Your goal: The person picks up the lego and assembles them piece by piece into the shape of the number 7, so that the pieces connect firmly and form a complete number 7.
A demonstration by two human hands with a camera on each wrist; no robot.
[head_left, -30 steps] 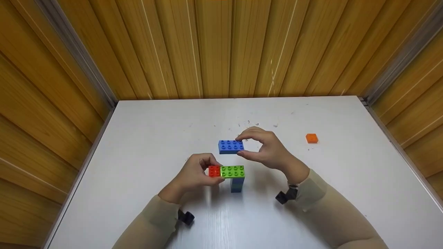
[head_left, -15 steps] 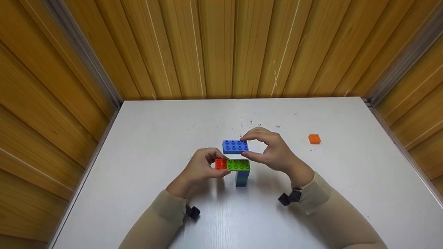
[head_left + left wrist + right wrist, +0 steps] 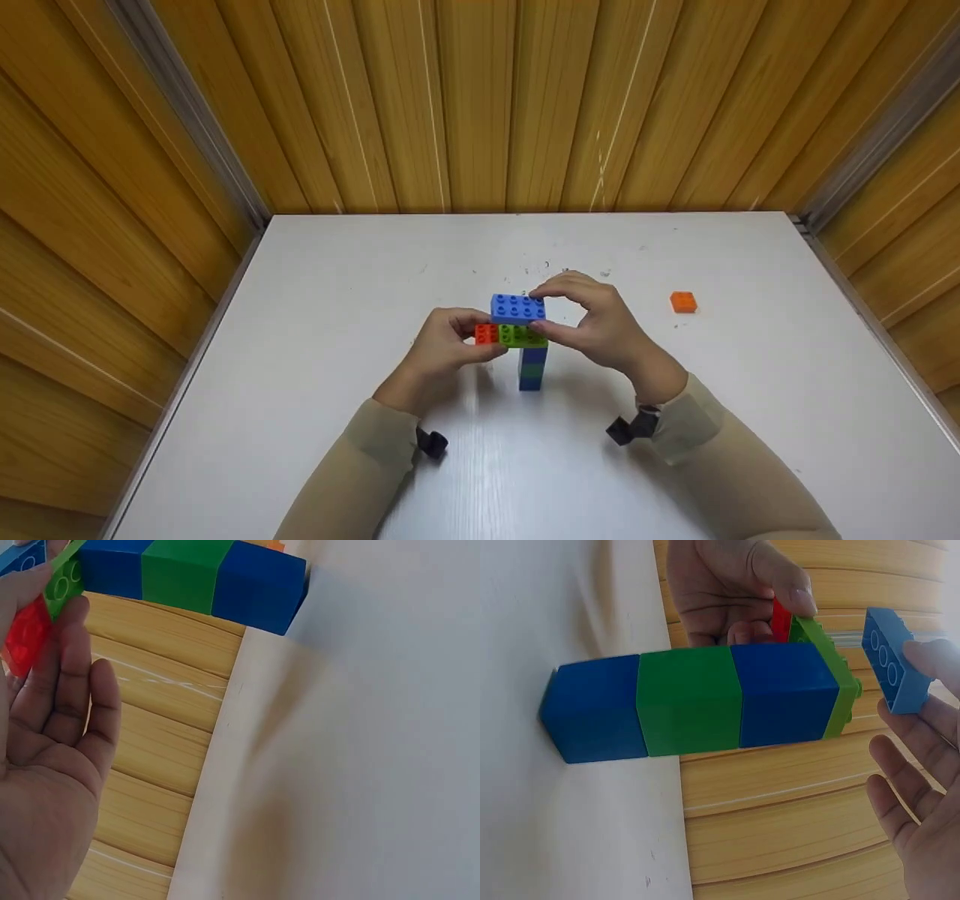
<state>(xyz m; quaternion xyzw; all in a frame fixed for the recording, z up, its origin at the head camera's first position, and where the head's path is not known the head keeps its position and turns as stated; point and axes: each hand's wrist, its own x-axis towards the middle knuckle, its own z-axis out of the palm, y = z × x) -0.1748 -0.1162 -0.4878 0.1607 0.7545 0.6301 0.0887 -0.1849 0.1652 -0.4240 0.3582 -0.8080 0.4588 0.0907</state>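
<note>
My right hand [image 3: 606, 326] pinches a light blue building brick [image 3: 517, 308] by its right end, studs up. The right wrist view shows that brick apart from the light green brick [image 3: 817, 641], a short way above its studs. Thumb and fingers of my left hand [image 3: 441, 341] grip a small red brick [image 3: 486, 334] and the adjoining end of the light green one. Under the light green brick runs an upright column of a dark blue block [image 3: 784, 694], a green block [image 3: 690, 700] and another dark blue block [image 3: 592, 711], its foot at the white tabletop.
An orange brick [image 3: 683, 302] lies on the white table [image 3: 360, 262] to the right. Wood-patterned panels [image 3: 480, 105] stand behind the table and along both sides. Small dark specks dot the tabletop beyond the hands.
The left hand and the column have shifted away from the body and rightward in the head view. The light blue brick now overlaps the light green brick there, where a gap showed before.
</note>
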